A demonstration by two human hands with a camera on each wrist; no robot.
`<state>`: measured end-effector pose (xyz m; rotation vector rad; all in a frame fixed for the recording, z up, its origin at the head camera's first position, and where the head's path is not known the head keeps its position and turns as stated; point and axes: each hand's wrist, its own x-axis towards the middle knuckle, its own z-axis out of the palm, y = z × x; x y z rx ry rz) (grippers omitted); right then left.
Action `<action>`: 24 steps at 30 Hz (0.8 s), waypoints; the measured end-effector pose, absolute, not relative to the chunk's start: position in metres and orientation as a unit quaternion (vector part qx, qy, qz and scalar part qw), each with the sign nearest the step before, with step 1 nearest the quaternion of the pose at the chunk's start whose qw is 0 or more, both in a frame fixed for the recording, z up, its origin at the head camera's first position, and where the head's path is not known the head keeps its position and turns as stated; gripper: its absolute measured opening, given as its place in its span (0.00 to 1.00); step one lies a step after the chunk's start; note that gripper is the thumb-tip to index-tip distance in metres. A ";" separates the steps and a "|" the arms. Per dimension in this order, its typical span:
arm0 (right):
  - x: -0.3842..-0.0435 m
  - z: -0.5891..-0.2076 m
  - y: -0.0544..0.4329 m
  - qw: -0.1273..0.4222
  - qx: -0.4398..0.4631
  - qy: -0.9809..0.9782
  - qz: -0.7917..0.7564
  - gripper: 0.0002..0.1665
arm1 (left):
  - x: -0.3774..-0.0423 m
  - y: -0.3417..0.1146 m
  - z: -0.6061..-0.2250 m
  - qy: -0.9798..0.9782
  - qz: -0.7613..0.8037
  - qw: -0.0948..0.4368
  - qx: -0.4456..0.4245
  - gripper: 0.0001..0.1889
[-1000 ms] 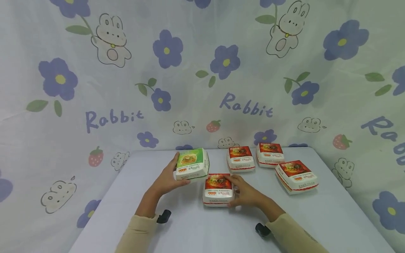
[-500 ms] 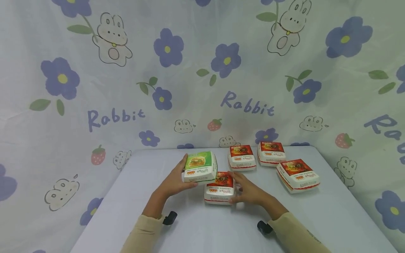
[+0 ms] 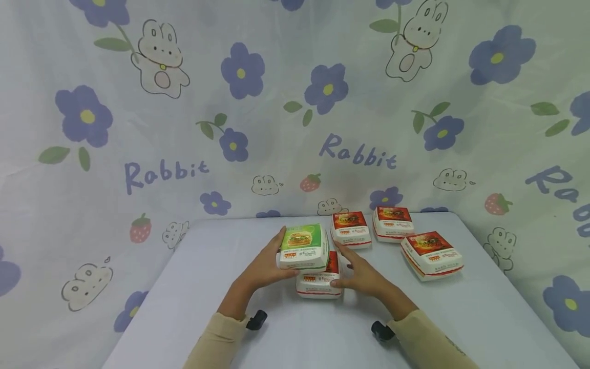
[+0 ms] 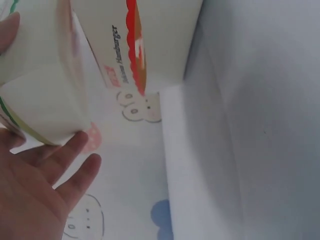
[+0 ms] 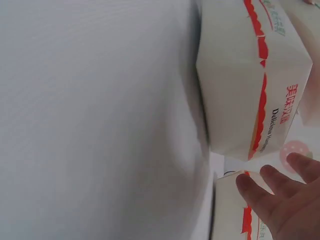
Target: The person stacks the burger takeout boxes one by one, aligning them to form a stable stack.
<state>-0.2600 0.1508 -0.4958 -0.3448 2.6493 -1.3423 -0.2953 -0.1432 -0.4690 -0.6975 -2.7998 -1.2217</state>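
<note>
My left hand (image 3: 265, 266) grips a green-topped burger box (image 3: 301, 246) by its left side, thumb along the front and fingers behind. This box (image 4: 35, 70) is held slightly tilted above a red-topped burger box (image 3: 319, 292), covering much of its lid in the head view. The lower box (image 5: 240, 90) sits on the table. At its right side is my right hand (image 3: 369, 279), thumb close to the front right corner and index finger raised near the green box's right edge. In the right wrist view the fingers (image 5: 257, 195) are spread and fairly straight beside the box.
Three more red-topped burger boxes stand at the back right: one behind the green box (image 3: 352, 230), one at the rear edge (image 3: 393, 225), one nearer and turned (image 3: 432, 256). A patterned cloth (image 3: 286, 128) hangs behind the white table (image 3: 286, 338).
My left hand has carried the green box rightward, from left of the red box to over it. My right hand's index finger has lifted from the red box's lid. The other boxes stay put.
</note>
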 end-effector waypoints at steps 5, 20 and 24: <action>-0.259 -0.490 0.148 0.048 -0.134 0.868 -0.476 0.67 | -0.293 -0.135 -0.463 -0.895 -0.379 0.008 -0.236 0.70; -0.255 -0.483 0.152 0.040 -0.147 0.857 -0.493 0.68 | -0.285 -0.120 -0.462 -0.902 -0.355 -0.001 -0.246 0.70; -0.253 -0.484 0.154 0.046 -0.148 0.853 -0.498 0.68 | -0.279 -0.120 -0.460 -0.897 -0.369 -0.019 -0.241 0.70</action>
